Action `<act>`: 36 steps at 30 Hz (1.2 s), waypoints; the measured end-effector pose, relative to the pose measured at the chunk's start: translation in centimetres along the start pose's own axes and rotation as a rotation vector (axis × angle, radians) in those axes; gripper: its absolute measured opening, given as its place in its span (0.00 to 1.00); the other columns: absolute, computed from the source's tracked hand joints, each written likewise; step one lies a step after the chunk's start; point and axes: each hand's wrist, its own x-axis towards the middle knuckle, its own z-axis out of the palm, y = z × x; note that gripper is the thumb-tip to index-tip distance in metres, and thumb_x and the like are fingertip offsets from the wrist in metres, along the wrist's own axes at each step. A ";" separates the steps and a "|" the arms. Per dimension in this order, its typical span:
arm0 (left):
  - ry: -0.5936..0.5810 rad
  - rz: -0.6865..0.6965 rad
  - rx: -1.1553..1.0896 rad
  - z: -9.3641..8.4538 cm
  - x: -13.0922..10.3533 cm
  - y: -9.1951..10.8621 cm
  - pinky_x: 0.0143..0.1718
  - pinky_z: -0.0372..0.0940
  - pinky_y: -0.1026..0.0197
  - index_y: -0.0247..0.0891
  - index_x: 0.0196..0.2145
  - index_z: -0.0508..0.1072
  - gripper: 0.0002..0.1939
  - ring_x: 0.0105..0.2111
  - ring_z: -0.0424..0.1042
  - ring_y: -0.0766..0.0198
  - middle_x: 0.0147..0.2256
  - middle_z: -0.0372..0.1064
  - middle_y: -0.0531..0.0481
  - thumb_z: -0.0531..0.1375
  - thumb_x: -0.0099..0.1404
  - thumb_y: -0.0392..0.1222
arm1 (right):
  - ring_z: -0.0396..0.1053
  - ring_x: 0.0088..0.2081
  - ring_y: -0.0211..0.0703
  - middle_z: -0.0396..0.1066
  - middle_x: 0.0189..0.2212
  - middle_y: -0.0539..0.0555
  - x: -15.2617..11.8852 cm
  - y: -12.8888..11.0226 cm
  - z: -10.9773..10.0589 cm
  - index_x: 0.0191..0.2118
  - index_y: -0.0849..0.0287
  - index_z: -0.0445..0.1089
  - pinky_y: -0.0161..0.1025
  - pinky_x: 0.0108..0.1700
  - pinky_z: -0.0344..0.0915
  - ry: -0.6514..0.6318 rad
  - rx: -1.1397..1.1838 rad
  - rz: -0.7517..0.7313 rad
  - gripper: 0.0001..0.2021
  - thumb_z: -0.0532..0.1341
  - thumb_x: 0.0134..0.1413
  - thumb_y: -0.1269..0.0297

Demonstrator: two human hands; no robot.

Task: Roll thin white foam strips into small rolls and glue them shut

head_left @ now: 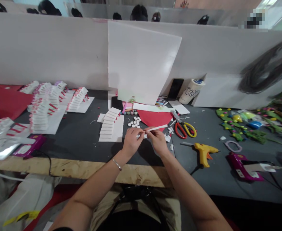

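Both my hands meet over the dark table. My left hand (132,138) pinches one end of a thin white strip (158,127), its fingertips close against those of my right hand (156,138). The right fingers are closed round the same strip, which sticks out to the upper right. Several small white round pieces (134,122) lie just beyond my left hand. To its left is a stack of overlapping white card pieces (108,123) on a white sheet. Red paper (152,119) lies behind the strip, and scissors (184,129) with red and yellow handles rest to the right.
A yellow glue gun (204,153) lies at the right, near a purple power strip (243,166). Finished-looking white and red card pieces (39,115) stand at the left. A white board (141,61) leans at the back, beside a phone (175,89) and a patterned cup (191,91).
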 end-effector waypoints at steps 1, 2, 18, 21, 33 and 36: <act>0.007 0.017 -0.005 0.0 0.0 0.0 0.43 0.65 0.58 0.40 0.34 0.73 0.05 0.37 0.72 0.61 0.33 0.74 0.49 0.57 0.68 0.39 | 0.61 0.23 0.35 0.72 0.24 0.48 0.0 -0.1 0.0 0.30 0.56 0.74 0.36 0.27 0.59 0.003 0.001 -0.006 0.14 0.68 0.43 0.51; 0.015 0.032 -0.020 0.0 0.0 0.0 0.43 0.65 0.57 0.40 0.34 0.72 0.05 0.38 0.72 0.60 0.34 0.74 0.49 0.57 0.68 0.40 | 0.62 0.23 0.36 0.73 0.24 0.49 -0.1 -0.2 0.0 0.30 0.56 0.73 0.36 0.27 0.60 0.001 0.007 -0.010 0.14 0.67 0.44 0.50; 0.040 -0.278 -0.395 0.4 0.1 -0.3 0.38 0.68 0.61 0.38 0.36 0.75 0.09 0.33 0.74 0.63 0.33 0.76 0.49 0.62 0.65 0.46 | 0.72 0.28 0.42 0.76 0.28 0.52 -0.6 -0.6 0.3 0.30 0.55 0.68 0.40 0.33 0.70 -0.008 0.050 -0.080 0.17 0.65 0.49 0.46; 0.008 -0.245 -0.342 0.1 0.2 -0.3 0.38 0.67 0.61 0.39 0.32 0.76 0.08 0.32 0.73 0.63 0.31 0.76 0.50 0.62 0.65 0.45 | 0.72 0.28 0.42 0.76 0.28 0.52 -0.5 -0.4 0.3 0.31 0.55 0.68 0.41 0.34 0.69 -0.004 0.061 -0.080 0.16 0.65 0.50 0.46; -0.001 -0.233 -0.271 -0.1 0.4 -0.1 0.41 0.68 0.60 0.39 0.35 0.75 0.07 0.36 0.74 0.62 0.34 0.76 0.48 0.59 0.67 0.43 | 0.70 0.26 0.40 0.73 0.25 0.49 -0.7 -0.5 0.5 0.33 0.54 0.65 0.39 0.32 0.67 0.036 0.006 -0.124 0.15 0.62 0.54 0.47; 0.035 -0.288 -0.335 0.2 0.4 -0.3 0.40 0.68 0.60 0.39 0.35 0.74 0.07 0.35 0.74 0.62 0.33 0.75 0.49 0.61 0.65 0.45 | 0.72 0.29 0.42 0.75 0.27 0.50 -0.9 -0.4 0.7 0.34 0.54 0.65 0.41 0.35 0.69 0.033 0.015 -0.121 0.16 0.61 0.55 0.45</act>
